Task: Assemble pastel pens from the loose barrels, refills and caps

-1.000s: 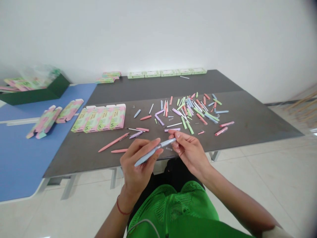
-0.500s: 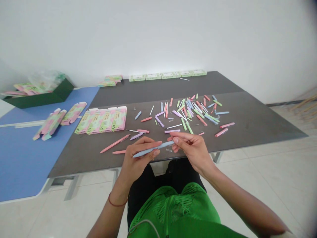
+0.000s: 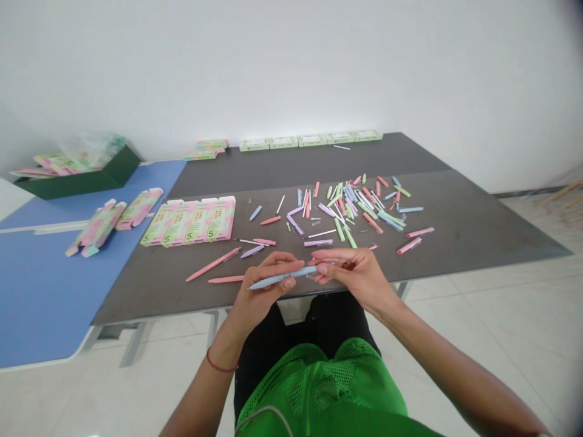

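A pale blue pen lies almost level across my hands, above the near edge of the dark grey table. My left hand grips its barrel, and my right hand pinches its far end between the fingertips. Just beyond my left hand lie a long pink pen and a second pink pen. A loose heap of pastel pen barrels, caps and small parts spreads across the table beyond my right hand. The part of the pen inside my right fingers is hidden.
Flat printed cartons marked 5 lie on the grey table, with a row of green boxes at its far edge. To the left are a blue table, more flat cartons and a dark green tray.
The pale blue pen has swung from a steep tilt to nearly level. Both hands have drawn closer together around it, and the view has shifted slightly.
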Demonstrator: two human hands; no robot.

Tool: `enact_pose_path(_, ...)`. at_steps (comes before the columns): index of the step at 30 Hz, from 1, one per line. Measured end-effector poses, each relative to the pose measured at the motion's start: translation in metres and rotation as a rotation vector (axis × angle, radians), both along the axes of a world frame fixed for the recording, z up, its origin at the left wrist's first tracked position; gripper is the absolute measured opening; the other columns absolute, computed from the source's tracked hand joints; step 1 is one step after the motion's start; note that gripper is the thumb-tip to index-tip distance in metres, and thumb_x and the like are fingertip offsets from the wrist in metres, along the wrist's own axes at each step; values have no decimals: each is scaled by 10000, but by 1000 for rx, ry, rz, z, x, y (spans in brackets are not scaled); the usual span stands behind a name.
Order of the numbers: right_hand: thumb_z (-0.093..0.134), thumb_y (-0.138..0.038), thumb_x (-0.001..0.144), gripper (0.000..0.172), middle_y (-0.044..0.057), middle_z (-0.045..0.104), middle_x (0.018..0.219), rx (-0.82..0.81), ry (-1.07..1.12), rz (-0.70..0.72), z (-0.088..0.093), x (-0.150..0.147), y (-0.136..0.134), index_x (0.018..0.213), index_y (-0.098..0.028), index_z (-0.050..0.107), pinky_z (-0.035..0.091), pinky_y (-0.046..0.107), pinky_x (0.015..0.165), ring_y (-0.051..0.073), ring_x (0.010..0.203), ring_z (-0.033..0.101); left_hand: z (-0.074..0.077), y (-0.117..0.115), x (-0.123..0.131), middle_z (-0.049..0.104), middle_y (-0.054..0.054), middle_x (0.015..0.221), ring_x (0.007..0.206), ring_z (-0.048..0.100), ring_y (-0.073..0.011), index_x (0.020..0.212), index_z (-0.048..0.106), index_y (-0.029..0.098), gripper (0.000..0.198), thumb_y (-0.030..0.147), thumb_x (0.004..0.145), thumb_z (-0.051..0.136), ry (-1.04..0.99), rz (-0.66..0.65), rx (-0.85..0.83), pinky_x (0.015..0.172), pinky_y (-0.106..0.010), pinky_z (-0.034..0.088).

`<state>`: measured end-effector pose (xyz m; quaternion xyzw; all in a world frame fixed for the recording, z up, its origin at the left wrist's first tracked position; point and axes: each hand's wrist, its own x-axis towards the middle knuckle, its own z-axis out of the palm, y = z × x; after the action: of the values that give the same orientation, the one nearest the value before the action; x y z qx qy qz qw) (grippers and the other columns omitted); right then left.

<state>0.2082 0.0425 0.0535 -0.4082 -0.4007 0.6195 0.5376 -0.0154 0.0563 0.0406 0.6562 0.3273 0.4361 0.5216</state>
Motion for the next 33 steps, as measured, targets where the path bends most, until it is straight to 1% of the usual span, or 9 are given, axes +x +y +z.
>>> enact_pose_path(4, 957, -312, 685, 280, 46, 780, 688, -1, -84, 154, 1, 3, 4, 910, -179, 856, 615, 248, 569, 141, 578, 718, -1, -4, 2, 623, -110, 1204, 1049, 596, -222, 1239, 792, 288, 303, 333, 944, 745, 16, 10, 20, 785, -289, 484)
enact_pose_path(7, 941, -359, 710, 270, 5, 684, 554, -43, -105, 221, -3, 0, 5, 862, -156, 848, 483, 196, 459, 99, 485, 613, -3, -3, 2, 581, -101, 1228, 1011, 570, -209, 1266, 776, 308, 325, 361, 948, 739, 33, -26, 34, 806, -311, 484)
enact_pose_path(11, 888, -353, 788, 324, 6, 683, 633, -101, -70, 384, -6, -5, 4, 1036, -149, 848, 273, 187, 418, 38, 466, 435, -4, -2, 4, 574, -99, 1325, 1019, 547, -213, 1254, 783, 322, 328, 416, 943, 738, 17, -89, -2, 908, -370, 491)
enact_pose_path(14, 851, -360, 838, 429, 24, 697, 684, -163, -26, 504, -8, -8, 4, 1218, -167, 801, 194, 209, 439, 41, 508, 389, -2, -3, 5, 528, -85, 1484, 1151, 523, -245, 1234, 792, 330, 306, 402, 941, 743, 10, -117, -49, 1044, -420, 462)
enact_pose_path(16, 848, -375, 847, 461, 15, 672, 662, -202, 19, 542, -12, -10, 5, 1254, -170, 784, 164, 218, 448, 42, 511, 373, 0, -3, 5, 462, -57, 1589, 1247, 496, -265, 1244, 784, 344, 305, 383, 944, 741, 29, -139, -66, 1138, -451, 412)
enact_pose_path(19, 880, -396, 811, 375, 3, 636, 648, -287, 127, 572, -22, -12, 6, 1076, -137, 821, 159, 211, 442, 31, 491, 357, 3, -4, 4, 397, -22, 1669, 1349, 460, -286, 1265, 771, 355, 313, 383, 956, 726, 29, -174, -87, 1218, -479, 350)
enact_pose_path(22, 914, -392, 756, 331, 2, 623, 635, -387, 230, 582, -29, -17, 7, 895, -122, 784, 189, 189, 426, 34, 482, 390, 5, -6, 3, 353, -1, 1706, 1397, 445, -297, 1264, 776, 342, 315, 408, 964, 712, 16, -191, -131, 1248, -485, 331)
enact_pose_path(29, 919, -318, 689, 285, 3, 631, 600, -467, 249, 442, -25, -25, 3, 756, -119, 726, 263, 170, 427, 44, 477, 450, 10, -9, 5, 394, -50, 1686, 1476, 441, -333, 1291, 766, 307, 347, 399, 960, 719, 0, -200, -226, 1238, -501, 389)
enact_pose_path(33, 914, -324, 704, 290, -3, 618, 590, -461, 238, 453, -24, -24, 2, 758, -113, 722, 260, 173, 427, 42, 467, 438, 12, -10, 7, 426, -90, 1664, 1490, 467, -348, 1299, 759, 299, 357, 390, 955, 730, -53, -229, -231, 1186, -473, 470)
